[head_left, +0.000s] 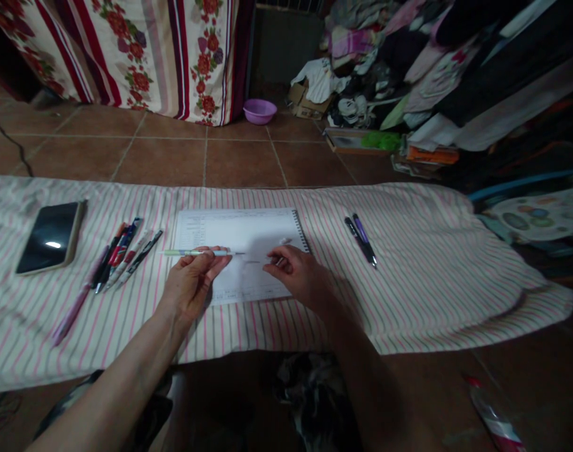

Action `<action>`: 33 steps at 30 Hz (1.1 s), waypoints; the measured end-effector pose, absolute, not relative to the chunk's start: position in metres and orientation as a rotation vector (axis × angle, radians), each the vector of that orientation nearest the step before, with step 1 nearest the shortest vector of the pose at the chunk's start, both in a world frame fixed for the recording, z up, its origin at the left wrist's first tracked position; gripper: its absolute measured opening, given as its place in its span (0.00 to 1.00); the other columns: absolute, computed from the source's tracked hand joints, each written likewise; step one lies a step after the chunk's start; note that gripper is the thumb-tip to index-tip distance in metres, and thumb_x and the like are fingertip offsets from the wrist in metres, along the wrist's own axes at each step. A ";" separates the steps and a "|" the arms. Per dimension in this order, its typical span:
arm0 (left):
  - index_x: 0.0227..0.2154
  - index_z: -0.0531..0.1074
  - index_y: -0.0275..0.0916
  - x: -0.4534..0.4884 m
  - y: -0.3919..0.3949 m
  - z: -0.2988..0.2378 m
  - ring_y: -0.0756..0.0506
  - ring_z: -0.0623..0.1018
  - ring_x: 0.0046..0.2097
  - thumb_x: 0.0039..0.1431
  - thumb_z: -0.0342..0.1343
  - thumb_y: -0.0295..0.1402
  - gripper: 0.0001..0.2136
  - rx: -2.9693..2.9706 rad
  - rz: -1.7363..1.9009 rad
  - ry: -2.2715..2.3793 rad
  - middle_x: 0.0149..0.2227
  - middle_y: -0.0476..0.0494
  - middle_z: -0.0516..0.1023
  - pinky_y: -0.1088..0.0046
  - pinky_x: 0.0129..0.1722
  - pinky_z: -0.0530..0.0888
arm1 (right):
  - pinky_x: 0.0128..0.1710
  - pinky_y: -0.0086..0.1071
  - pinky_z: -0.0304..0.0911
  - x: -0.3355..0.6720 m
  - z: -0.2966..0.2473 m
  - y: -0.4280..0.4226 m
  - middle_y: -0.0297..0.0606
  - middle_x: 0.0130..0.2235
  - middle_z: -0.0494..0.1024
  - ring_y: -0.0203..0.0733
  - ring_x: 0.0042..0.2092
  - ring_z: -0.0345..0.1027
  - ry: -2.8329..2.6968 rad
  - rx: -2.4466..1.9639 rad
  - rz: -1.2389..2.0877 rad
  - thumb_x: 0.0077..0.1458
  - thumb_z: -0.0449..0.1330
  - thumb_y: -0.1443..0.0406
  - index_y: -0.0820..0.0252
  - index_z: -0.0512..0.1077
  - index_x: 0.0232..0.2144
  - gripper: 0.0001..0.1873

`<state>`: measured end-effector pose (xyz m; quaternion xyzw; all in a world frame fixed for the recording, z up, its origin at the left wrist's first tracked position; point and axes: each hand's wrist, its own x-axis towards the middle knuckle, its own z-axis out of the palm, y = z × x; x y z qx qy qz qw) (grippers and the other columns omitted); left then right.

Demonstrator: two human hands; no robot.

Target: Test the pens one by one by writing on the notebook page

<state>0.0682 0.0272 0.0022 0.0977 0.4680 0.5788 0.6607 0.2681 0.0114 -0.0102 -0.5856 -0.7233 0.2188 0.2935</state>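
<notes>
My left hand [192,282] pinches a pale green pen [192,253] and holds it level, tip pointing right, over a white spiral notebook [242,235]. My right hand [298,276] hovers just right of the pen's tip with fingers curled in a pinch; what it holds is too small and blurred to name. The notebook lies open on a pink-striped cloth [432,263] spread over the floor.
A phone [51,237] lies at the far left. Several pens [121,254] lie beside it, a pink pen [72,312] nearer me. Two dark pens [360,240] rest right of the notebook. Behind: tiled floor, a purple bowl [259,111], piled clothes [409,69].
</notes>
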 end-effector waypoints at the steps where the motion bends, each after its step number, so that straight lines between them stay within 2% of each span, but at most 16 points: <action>1: 0.18 0.69 0.30 0.068 0.027 0.003 0.46 0.79 0.32 0.52 0.50 0.15 0.11 0.223 1.310 1.056 0.27 0.44 0.75 0.64 0.39 0.79 | 0.30 0.28 0.62 0.264 -0.011 0.012 0.35 0.33 0.75 0.33 0.28 0.67 -1.936 -1.533 0.553 0.50 0.61 0.65 0.59 0.69 0.35 0.09; 7: 0.17 0.68 0.29 0.069 0.026 0.003 0.46 0.79 0.33 0.52 0.50 0.15 0.11 0.209 1.312 1.046 0.27 0.44 0.75 0.65 0.39 0.79 | 0.34 0.29 0.64 0.244 -0.012 0.020 0.37 0.38 0.75 0.35 0.33 0.69 -2.024 -1.422 0.491 0.50 0.62 0.64 0.59 0.70 0.40 0.13; 13: 0.18 0.69 0.29 0.069 0.026 0.002 0.47 0.78 0.31 0.52 0.50 0.14 0.11 0.192 1.306 1.039 0.25 0.44 0.75 0.64 0.37 0.79 | 0.41 0.31 0.64 0.234 -0.013 0.026 0.38 0.38 0.76 0.39 0.41 0.69 -2.057 -1.377 0.355 0.51 0.61 0.65 0.58 0.72 0.38 0.09; 17: 0.18 0.69 0.29 0.070 0.026 0.003 0.47 0.78 0.30 0.52 0.50 0.14 0.11 0.184 1.307 1.038 0.24 0.45 0.75 0.64 0.37 0.79 | 0.41 0.32 0.64 0.232 -0.016 0.029 0.40 0.37 0.77 0.40 0.40 0.70 -2.057 -1.362 0.312 0.52 0.60 0.67 0.61 0.73 0.36 0.07; 33: 0.19 0.69 0.29 0.070 0.026 0.001 0.47 0.78 0.30 0.51 0.51 0.15 0.10 0.200 1.297 1.045 0.25 0.45 0.75 0.63 0.38 0.78 | 0.39 0.31 0.63 0.232 -0.018 0.030 0.38 0.33 0.77 0.39 0.37 0.70 -2.090 -1.350 0.300 0.55 0.57 0.68 0.60 0.74 0.31 0.05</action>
